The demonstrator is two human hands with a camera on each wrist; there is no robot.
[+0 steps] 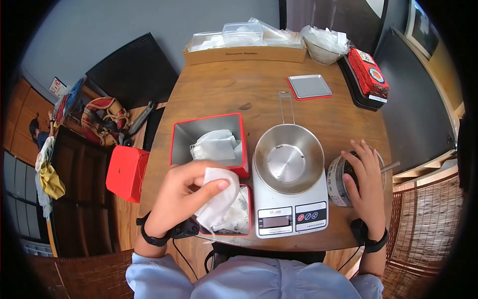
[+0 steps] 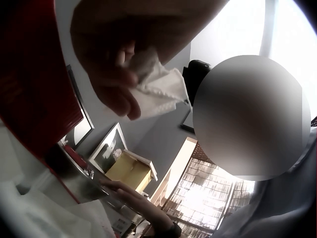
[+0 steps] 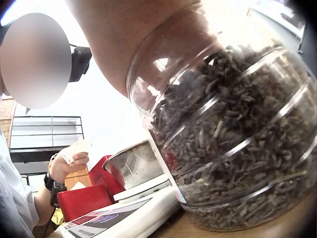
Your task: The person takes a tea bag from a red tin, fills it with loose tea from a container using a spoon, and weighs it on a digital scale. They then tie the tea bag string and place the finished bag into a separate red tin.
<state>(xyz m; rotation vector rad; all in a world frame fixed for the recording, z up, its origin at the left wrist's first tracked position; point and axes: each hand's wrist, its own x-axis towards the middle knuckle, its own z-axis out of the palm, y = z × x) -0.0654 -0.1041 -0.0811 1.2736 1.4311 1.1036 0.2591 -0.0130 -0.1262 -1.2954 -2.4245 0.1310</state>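
Note:
My left hand pinches a white drawstring tea bag between thumb and fingers, above a small red tin holding filled white bags. The same tea bag shows creased in the left wrist view. With fingers spread fairly straight, my right hand rests over the mouth of a clear jar. Dark dried tea leaves fill much of the jar, and a handle sticks out at its right. Between the hands, a steel pan containing a few dark specks sits on a white kitchen scale.
A larger red-rimmed tin holds white empty-looking bags. Behind the scale lies a grey-and-red lid. At the back stand a cardboard box, a bowl with plastic bags and a red packet. A red stool stands left.

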